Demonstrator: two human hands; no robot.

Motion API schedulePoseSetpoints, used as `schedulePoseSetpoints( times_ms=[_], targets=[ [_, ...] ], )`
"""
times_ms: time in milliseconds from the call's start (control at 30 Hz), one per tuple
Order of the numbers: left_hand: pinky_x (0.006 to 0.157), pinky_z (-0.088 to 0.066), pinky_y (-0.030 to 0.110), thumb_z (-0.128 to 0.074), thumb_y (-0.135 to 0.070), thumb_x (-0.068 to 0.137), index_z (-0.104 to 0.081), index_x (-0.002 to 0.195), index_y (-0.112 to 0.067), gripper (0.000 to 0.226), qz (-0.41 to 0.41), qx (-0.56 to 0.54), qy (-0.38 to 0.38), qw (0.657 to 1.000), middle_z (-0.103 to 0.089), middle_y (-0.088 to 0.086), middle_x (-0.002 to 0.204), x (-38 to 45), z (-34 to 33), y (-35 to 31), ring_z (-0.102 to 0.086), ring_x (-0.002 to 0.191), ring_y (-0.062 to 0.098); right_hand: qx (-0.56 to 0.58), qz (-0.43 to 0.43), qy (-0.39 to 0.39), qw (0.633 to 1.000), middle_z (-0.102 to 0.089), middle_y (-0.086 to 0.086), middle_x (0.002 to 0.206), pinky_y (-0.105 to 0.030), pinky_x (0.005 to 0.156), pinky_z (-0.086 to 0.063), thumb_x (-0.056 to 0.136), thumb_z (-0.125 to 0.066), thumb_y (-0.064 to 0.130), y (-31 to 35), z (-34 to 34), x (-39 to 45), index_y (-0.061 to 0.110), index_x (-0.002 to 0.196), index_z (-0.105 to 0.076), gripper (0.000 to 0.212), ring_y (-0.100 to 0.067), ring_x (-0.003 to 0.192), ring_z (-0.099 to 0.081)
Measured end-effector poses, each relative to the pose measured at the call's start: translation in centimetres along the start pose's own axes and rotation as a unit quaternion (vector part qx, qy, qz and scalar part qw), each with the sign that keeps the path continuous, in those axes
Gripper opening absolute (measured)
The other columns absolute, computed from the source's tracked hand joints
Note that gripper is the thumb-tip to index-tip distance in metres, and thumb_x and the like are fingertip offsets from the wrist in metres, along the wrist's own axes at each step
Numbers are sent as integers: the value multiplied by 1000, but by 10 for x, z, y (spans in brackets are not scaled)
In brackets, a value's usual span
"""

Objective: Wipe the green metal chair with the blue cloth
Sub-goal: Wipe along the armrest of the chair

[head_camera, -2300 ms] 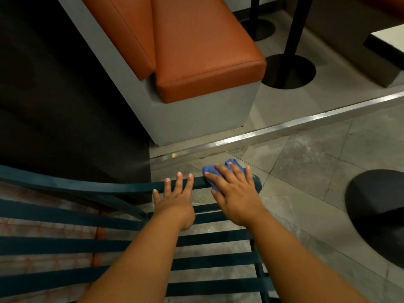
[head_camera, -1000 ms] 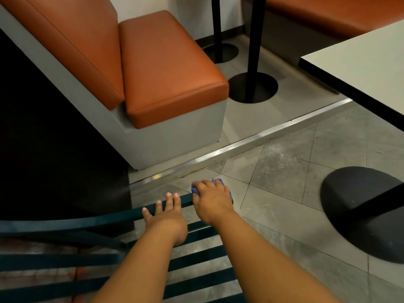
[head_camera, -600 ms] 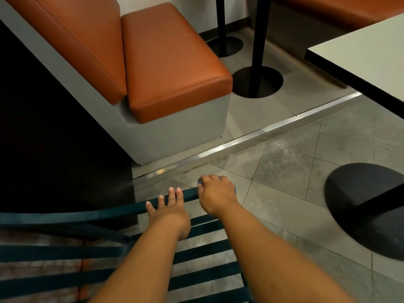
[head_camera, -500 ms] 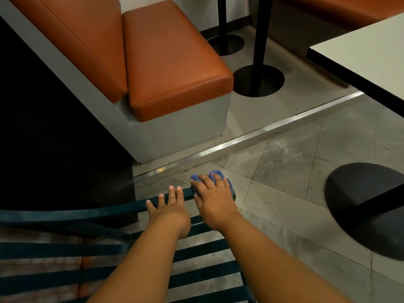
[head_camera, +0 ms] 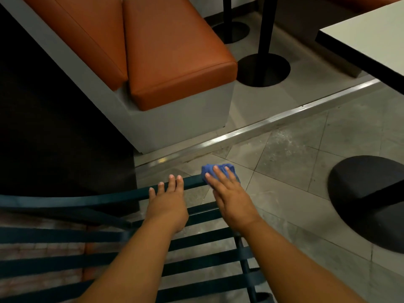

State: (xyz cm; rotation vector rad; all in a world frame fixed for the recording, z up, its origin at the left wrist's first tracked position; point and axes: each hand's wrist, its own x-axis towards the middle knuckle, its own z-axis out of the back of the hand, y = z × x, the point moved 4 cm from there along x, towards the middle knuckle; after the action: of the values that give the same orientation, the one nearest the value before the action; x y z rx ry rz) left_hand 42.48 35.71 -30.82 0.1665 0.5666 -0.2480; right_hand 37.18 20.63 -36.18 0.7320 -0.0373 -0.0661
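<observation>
Both arms outstretched, left hand and right hand flat, palms down.

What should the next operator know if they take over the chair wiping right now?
Left hand: open, flat on the top rail of the green metal chair, steadying it, holding nothing.
Right hand: fingers spread, pressing the bunched blue cloth onto the rail's right-hand corner; no closed grip on it.
Done: cannot tell from this view which parts are already wiped.
Left: judging by where the cloth sits, probably the rest of the rail toward the left, then the slats below the hands. The far left of the chair is dim, so check it.
</observation>
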Motion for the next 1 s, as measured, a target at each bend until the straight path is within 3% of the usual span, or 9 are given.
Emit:
schedulePoseSetpoints(
  times_ms=[133, 333, 500, 633, 700, 800, 900, 933, 1000],
  targets=[
    [118, 0, 47, -49, -4, 89, 20, 148, -19, 91, 3, 15, -3, 1000, 20, 5, 158, -1, -1, -2, 7, 146, 31, 59, -158, -18, 986, -7, 7, 161, -36, 119, -8, 104, -29, 27, -5, -1, 21, 29, 151, -19, 48, -19, 148, 2],
    [118, 1, 50, -51, -12, 90, 17, 149, -16, 90, 23, 67, 2, 997, 15, 9, 159, -3, 4, -10, 1, 146, 33, -29, 24, -2, 999, 4, 16, 157, -35, 117, 7, 103, -34, 28, 8, -8, -1, 40, 148, -10, 52, -15, 144, 20],
    [116, 2, 55, -52, -15, 90, 12, 150, -13, 88, 32, 102, 3, 994, 7, 10, 160, -3, 9, -13, -7, 145, 34, 25, -154, -15, 988, 2, 6, 161, -47, 120, -2, 101, -41, 16, 9, -9, 23, 31, 152, -13, 60, -24, 146, 14],
    [116, 0, 55, -49, -17, 92, -12, 150, -14, 69, 75, 124, -16, 989, -20, 9, 157, 4, 23, -22, -33, 138, 28, -69, 32, -14, 997, 7, 11, 157, -44, 116, 16, 99, -43, 15, 35, -20, 14, 33, 151, -15, 61, -21, 143, 23],
    [116, -14, 51, -50, -22, 93, -35, 143, -16, 52, 88, 105, -34, 990, -45, 9, 143, 9, 29, -25, -46, 128, 26, -47, 91, -17, 995, 2, 14, 156, -40, 115, 16, 101, -42, 20, 23, -16, 5, 36, 149, -21, 55, -17, 145, 18],
    [88, -46, 38, -46, -31, 97, -46, 135, -24, 38, 57, 26, -97, 993, -56, 7, 126, 8, 34, -31, -54, 112, 26, 91, -19, -54, 994, -15, 11, 159, -38, 118, -3, 102, -36, 31, -10, -9, 14, 39, 146, -29, 45, -16, 147, -1],
    [66, -46, 32, -42, -36, 99, -46, 137, -27, 39, 13, -4, -127, 992, -57, 6, 123, 8, 36, -40, -56, 103, 23, 323, -204, -59, 922, -45, -4, 143, -30, 95, -46, 103, -33, 30, -42, -6, 23, 34, 139, -41, 38, -20, 117, -53],
    [59, -42, 29, -42, -36, 99, -51, 132, -26, 36, 16, 4, -123, 992, -60, 6, 115, 11, 38, -42, -56, 93, 21, 376, -260, -56, 887, -51, -8, 136, -28, 85, -49, 103, -32, 30, -49, -7, 23, 34, 139, -43, 37, -20, 103, -59],
    [51, -34, 27, -46, -37, 98, -61, 117, -21, 29, 26, 38, -113, 993, -62, 5, 98, 16, 44, -45, -50, 76, 17, 377, -328, -42, 865, -52, -11, 133, -35, 92, -49, 104, -32, 30, -50, -8, 19, 32, 141, -40, 39, -22, 103, -58]
  ],
)
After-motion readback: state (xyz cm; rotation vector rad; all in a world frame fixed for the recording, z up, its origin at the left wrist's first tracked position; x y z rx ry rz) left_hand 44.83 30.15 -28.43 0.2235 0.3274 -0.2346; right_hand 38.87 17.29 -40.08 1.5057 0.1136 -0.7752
